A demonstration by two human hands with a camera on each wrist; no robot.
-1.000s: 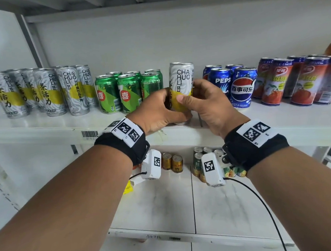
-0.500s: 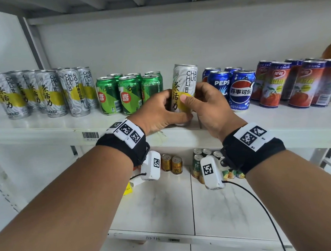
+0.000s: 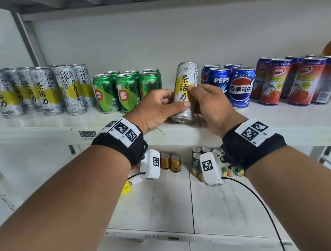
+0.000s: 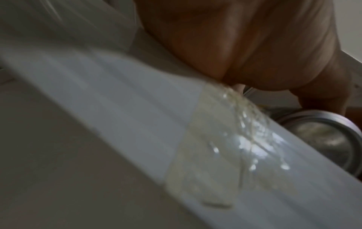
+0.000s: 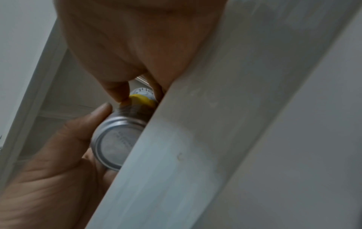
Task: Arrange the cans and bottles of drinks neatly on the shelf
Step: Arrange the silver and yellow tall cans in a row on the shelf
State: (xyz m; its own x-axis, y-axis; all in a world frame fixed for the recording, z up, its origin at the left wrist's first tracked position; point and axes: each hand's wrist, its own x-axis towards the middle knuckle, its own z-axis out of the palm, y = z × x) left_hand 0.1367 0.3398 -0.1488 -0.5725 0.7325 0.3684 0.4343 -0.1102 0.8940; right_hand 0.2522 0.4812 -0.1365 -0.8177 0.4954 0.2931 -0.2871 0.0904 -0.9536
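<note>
A tall silver and yellow tea can (image 3: 186, 85) is tilted with its top leaning right, its base lifted off the white shelf (image 3: 45, 130). My left hand (image 3: 159, 106) grips its lower part from the left. My right hand (image 3: 207, 99) pinches its middle from the right. The can's silver base (image 5: 115, 144) shows in the right wrist view, with my left thumb (image 5: 94, 117) beside it. In the left wrist view the base (image 4: 325, 139) peeks past the shelf edge.
Several matching tea cans (image 3: 40, 90) stand at the shelf's left, then green cans (image 3: 125, 89). Blue Pepsi cans (image 3: 234, 86) and red juice cans (image 3: 293, 80) stand to the right. Small cans (image 3: 170, 162) sit on the lower shelf (image 3: 165, 203).
The tea can stood upright a second ago; now it is tipped rightward and turned so its yellow label faces me. Both hands stayed on it.
</note>
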